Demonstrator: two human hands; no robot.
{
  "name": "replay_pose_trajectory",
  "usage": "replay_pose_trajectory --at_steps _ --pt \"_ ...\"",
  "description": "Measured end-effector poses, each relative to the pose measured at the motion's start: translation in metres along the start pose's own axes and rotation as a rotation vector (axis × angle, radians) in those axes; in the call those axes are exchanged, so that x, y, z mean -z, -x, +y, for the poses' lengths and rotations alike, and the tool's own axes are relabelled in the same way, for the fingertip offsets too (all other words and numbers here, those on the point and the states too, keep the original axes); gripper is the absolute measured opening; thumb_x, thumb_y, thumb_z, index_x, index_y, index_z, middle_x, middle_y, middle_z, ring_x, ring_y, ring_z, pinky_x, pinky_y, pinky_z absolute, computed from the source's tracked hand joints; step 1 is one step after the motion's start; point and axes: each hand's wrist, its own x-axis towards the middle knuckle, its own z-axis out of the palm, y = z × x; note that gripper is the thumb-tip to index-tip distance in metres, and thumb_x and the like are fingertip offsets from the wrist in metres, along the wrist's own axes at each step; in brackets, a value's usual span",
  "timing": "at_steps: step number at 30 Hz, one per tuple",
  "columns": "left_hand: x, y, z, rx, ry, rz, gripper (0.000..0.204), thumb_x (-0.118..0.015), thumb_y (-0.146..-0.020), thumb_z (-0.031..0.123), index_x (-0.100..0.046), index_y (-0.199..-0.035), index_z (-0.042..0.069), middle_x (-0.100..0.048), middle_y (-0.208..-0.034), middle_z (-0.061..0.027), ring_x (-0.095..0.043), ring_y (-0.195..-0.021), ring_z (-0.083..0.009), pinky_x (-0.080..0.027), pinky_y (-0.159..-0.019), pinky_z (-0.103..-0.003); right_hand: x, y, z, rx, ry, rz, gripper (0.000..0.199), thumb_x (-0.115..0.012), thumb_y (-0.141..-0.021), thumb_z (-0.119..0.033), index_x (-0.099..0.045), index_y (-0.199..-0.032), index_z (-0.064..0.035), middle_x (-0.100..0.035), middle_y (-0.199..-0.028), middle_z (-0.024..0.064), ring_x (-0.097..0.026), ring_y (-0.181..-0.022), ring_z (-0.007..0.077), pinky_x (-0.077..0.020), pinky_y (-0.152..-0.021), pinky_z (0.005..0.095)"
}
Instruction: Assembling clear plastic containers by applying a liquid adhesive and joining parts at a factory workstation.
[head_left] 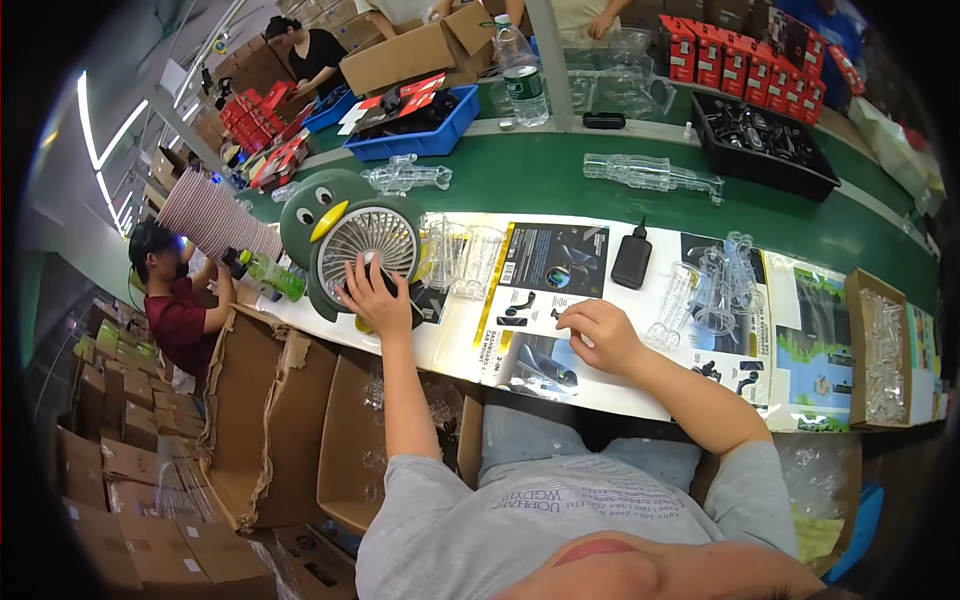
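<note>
My left hand reaches to the front of a green, duck-faced fan with a round grille. Its fingers are spread against the lower grille. Something dark shows between thumb and fingers; what it is I cannot make out. My right hand hovers low over the printed sheets on the bench, fingers loosely bent and apart, with nothing visible in it. Beyond it lies a black bottle with a narrow nozzle. Clear plastic shells lie to its right, and more clear shells sit beside the fan.
Across the green bench stand a blue tray, a water bottle, and a black tray of dark parts. A cardboard box of clear pieces sits right. Stacked cups and a co-worker are left. Open cartons crowd below.
</note>
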Motion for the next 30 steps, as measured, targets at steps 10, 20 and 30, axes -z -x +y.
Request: replay_pose_trajectory --at_steps 10,20,30 --pt "-0.001 0.002 0.003 -0.009 0.056 0.013 0.044 -0.059 -0.074 0.014 -0.053 -0.118 0.011 -0.049 -0.126 -0.0077 -0.039 -0.124 -0.0292 -0.022 -0.104 -0.054 -0.003 0.002 0.003 -0.075 -0.026 -0.017 0.021 -0.059 -0.066 0.003 -0.060 -0.085 -0.0075 -0.061 -0.086 0.0069 -0.061 -0.079 0.0249 -0.0493 -0.068 0.0343" --pt "0.002 0.002 -0.001 -0.038 0.075 -0.031 0.051 -0.058 -0.073 0.014 -0.050 -0.123 0.011 -0.046 -0.128 -0.0099 -0.037 -0.125 -0.0299 -0.021 -0.105 -0.054 -0.004 0.001 0.005 -0.103 -0.039 -0.024 0.020 -0.059 -0.067 0.003 -0.060 -0.084 -0.0073 -0.062 -0.086 0.0068 -0.061 -0.080 0.0249 -0.0492 -0.068 0.0342" --pt "0.006 0.005 0.001 -0.039 0.075 -0.061 0.052 -0.058 -0.075 0.014 -0.048 -0.126 0.011 -0.044 -0.129 -0.0108 -0.035 -0.127 -0.0313 -0.019 -0.105 -0.057 -0.001 0.003 0.005 -0.093 -0.014 -0.003 0.019 -0.060 -0.067 0.001 -0.060 -0.084 -0.0075 -0.061 -0.085 0.0059 -0.060 -0.078 0.0236 -0.0483 -0.066 0.0333"
